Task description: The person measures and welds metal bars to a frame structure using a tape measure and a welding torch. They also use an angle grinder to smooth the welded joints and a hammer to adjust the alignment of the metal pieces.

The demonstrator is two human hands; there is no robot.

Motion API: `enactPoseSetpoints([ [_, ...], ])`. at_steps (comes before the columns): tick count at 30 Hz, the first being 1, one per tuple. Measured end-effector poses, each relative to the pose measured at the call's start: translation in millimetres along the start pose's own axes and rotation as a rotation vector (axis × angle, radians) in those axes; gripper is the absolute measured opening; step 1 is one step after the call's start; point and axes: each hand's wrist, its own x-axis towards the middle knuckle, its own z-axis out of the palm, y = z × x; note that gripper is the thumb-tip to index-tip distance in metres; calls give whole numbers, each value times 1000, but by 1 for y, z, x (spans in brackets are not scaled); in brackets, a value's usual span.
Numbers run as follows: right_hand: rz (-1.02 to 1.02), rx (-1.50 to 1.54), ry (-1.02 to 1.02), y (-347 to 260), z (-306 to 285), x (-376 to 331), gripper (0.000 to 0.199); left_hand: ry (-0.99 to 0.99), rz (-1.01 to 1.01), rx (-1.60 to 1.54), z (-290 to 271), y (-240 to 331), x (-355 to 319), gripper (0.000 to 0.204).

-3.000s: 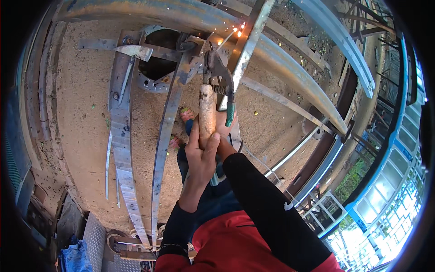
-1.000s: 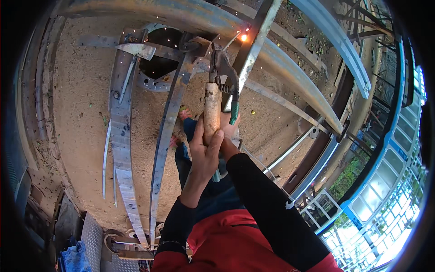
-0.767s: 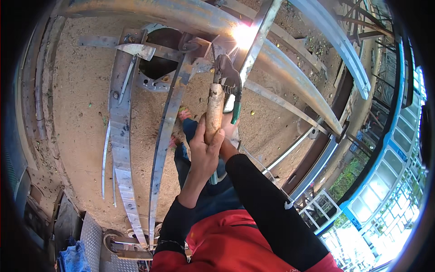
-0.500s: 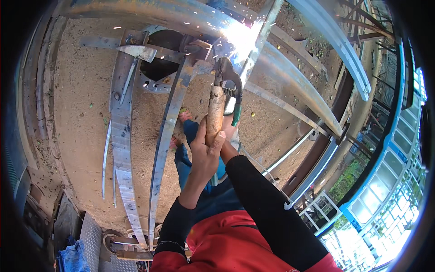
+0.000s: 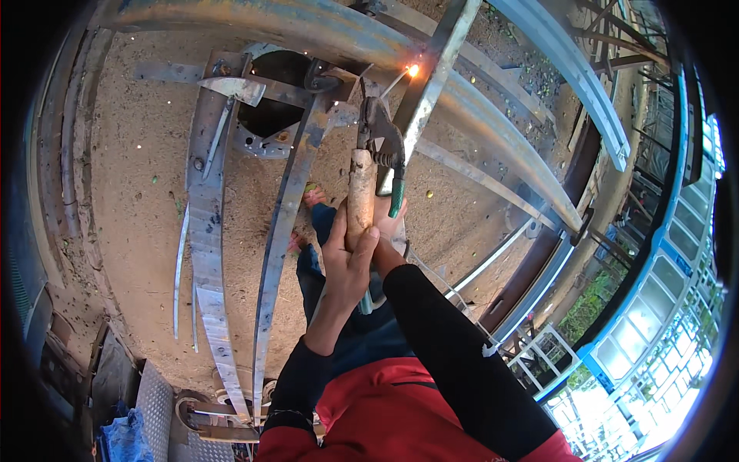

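Note:
My left hand [image 5: 346,258] is closed round the tan, worn handle of a welding electrode holder [image 5: 362,185], which has a dark spring jaw and a green-tipped lever. From its jaw a thin welding rod [image 5: 395,82] slants up to the right, its tip glowing orange beside a long rusty curved steel tube [image 5: 331,35]. A grey metal bar [image 5: 431,85] crosses over that tube and runs down toward me. Partly hidden behind the holder and my left hand, my right hand [image 5: 394,215] appears closed round the bar's lower part.
A hammer [image 5: 235,88] lies on a steel beam [image 5: 206,231] at the left. Beside it, a long flat strip [image 5: 281,208] runs toward me. A grey channel [image 5: 570,77] juts in at the upper right. Someone's bare foot [image 5: 313,195] shows on the sandy ground [image 5: 146,231].
The bright arc and flying sparks have died down to a small glowing tip. The electrode holder has shifted slightly left with my left hand. The bar has hardly moved.

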Motion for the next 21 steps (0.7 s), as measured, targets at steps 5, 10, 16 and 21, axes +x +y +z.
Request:
enactPoseSetpoints([
  [5,129,206,-102,-6,-1,-3,35,-5,-32,38,-3,-2,5,61],
  [10,71,56,-17,9,6,1,34,-40,-72,35,-1,13,7,58],
  [16,38,-8,17,17,9,2,34,-31,-42,28,-2,5,8,57],
  [21,6,-77,69,20,9,4,34,19,-75,-8,0,4,4,60],
])
